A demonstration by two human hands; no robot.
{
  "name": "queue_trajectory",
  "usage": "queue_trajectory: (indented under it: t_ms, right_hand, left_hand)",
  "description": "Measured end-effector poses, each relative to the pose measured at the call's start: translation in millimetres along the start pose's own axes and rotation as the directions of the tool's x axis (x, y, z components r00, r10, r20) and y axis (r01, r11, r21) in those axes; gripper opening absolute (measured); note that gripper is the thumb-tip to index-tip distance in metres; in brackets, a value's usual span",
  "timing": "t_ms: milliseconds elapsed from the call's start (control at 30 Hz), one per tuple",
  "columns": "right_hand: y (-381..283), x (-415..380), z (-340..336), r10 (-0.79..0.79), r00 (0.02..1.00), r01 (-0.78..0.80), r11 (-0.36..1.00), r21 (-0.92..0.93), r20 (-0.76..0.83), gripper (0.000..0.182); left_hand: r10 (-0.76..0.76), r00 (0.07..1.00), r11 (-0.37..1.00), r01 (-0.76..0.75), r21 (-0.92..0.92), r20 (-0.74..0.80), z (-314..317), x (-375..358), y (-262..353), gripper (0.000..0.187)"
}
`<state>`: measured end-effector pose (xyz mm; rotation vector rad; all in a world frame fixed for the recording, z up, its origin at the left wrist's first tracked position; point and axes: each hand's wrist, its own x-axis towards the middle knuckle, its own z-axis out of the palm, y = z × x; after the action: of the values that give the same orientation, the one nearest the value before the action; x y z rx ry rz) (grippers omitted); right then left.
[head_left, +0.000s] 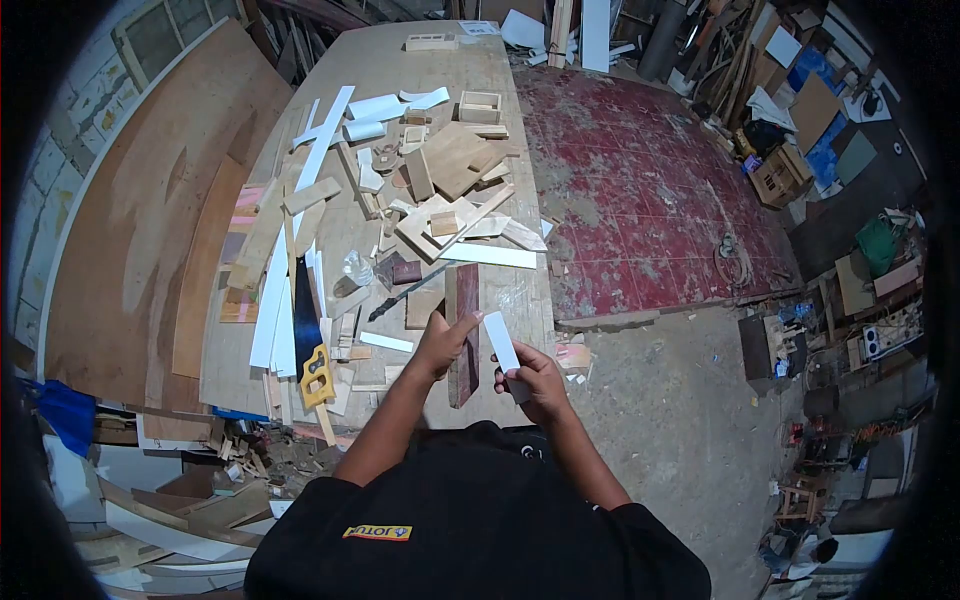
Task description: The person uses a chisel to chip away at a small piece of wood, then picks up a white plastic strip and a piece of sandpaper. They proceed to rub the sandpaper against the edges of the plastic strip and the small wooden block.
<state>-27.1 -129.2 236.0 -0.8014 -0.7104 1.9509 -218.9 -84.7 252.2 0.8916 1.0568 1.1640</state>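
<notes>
Near the front right of the workbench, my left hand (pixel 443 345) is closed around a reddish-brown wooden block (pixel 464 374) with a pale side face. Just right of it, my right hand (pixel 536 381) holds a narrow white strip (pixel 502 341) between thumb and fingers, tilted with its upper end near the block. A small gap separates strip and block. Left of my left hand lies a short white piece (pixel 386 342) on the bench. A handsaw (pixel 314 366) with a yellow handle rests farther left.
The workbench (pixel 375 60) carries wood offcuts, long white strips (pixel 322 160), a square wooden board (pixel 458 165) and a small wooden box (pixel 480 106). A large wooden panel (pixel 150 220) leans at the left. Red tiled floor (pixel 640 190) lies to the right. A person (pixel 812 555) is at the lower right.
</notes>
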Motion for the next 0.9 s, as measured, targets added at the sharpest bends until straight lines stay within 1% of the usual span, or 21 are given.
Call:
queue_trajectory:
  t_ms: [100,233,300,433,500,533,600,633,667,700,733,767,833,867,900]
  right_hand:
    - [-0.2,0.3,-1.5,0.005,1.000,-0.005,1.000,0.012,0.010,0.051]
    - [-1.2,1.0,-2.9,0.005,1.000,-0.005,1.000,-0.016,-0.005,0.051]
    - [-3.0,0.9,-3.7,0.019,0.999,-0.021,0.994,-0.104,-0.029,0.050]
    - [1.0,2.6,-11.1,0.053,0.997,-0.061,0.988,-0.140,-0.061,0.050]
    - [-0.7,5.2,-13.5,0.046,0.999,-0.048,0.945,-0.324,-0.014,0.044]
    - [-4.0,6.1,-12.9,0.046,0.999,-0.048,0.945,-0.323,-0.014,0.044]
    - [-13.3,9.2,-10.9,-0.118,0.989,0.073,0.918,-0.390,-0.093,0.035]
    - [-18.3,10.4,-12.2,-0.144,0.979,0.088,0.936,-0.341,-0.142,0.031]
    - [-23.5,11.0,-13.5,-0.163,0.969,0.093,0.936,-0.340,-0.184,0.032]
    - [-29.9,11.0,-13.3,-0.183,0.956,0.098,0.936,-0.339,-0.227,0.033]
    - [-34.1,11.2,-14.5,-0.211,0.941,0.114,0.934,-0.339,-0.265,0.030]
    - [-37.0,11.9,-18.8,-0.212,0.940,0.115,0.935,-0.334,-0.269,0.030]
    - [-44.2,11.9,-27.5,-0.266,0.934,0.142,0.889,-0.436,-0.238,0.026]
    - [-49.1,10.9,-31.9,-0.256,0.937,0.121,0.877,-0.466,-0.238,0.021]
    - [-51.3,11.5,-35.0,-0.258,0.936,0.123,0.877,-0.464,-0.240,0.021]
  left_hand:
    - [-0.007,1.000,1.000,0.007,0.000,-0.017,2.6,0.7,2.7,0.034]
    - [0.018,1.000,0.999,-0.018,0.026,0.004,-1.7,7.2,-4.4,0.037]
    - [0.043,0.999,0.994,-0.043,0.103,-0.004,-2.1,8.6,-5.0,0.039]
    - [0.002,1.000,0.992,-0.003,0.123,0.010,-3.7,9.1,-4.9,0.041]
    - [0.000,1.000,0.991,0.001,0.137,-0.004,-6.5,11.6,-9.8,0.040]
    - [-0.001,1.000,0.990,0.001,0.138,-0.004,-7.7,12.8,-11.6,0.040]
    - [-0.099,0.985,0.985,0.117,0.129,-0.139,-10.9,15.5,-15.3,0.048]
    - [-0.097,0.985,0.985,0.116,0.129,-0.140,-16.8,20.7,-25.7,0.048]
    - [-0.129,0.986,0.992,0.129,-0.001,-0.103,-24.3,27.4,-39.6,0.053]
    - [-0.156,0.986,0.981,0.147,-0.129,-0.060,-25.1,29.3,-41.2,0.058]
    - [-0.158,0.986,0.981,0.150,-0.125,-0.057,-25.6,29.3,-43.7,0.058]
    - [-0.165,0.986,0.979,0.160,-0.128,-0.024,-26.2,28.9,-46.5,0.058]
    - [-0.177,0.984,0.976,0.177,-0.126,0.012,-24.8,26.6,-48.4,0.058]
    - [-0.162,0.986,0.978,0.166,-0.128,0.040,-23.6,26.4,-49.1,0.058]
    - [-0.146,0.987,0.979,0.153,-0.131,0.068,-20.8,26.0,-46.3,0.058]
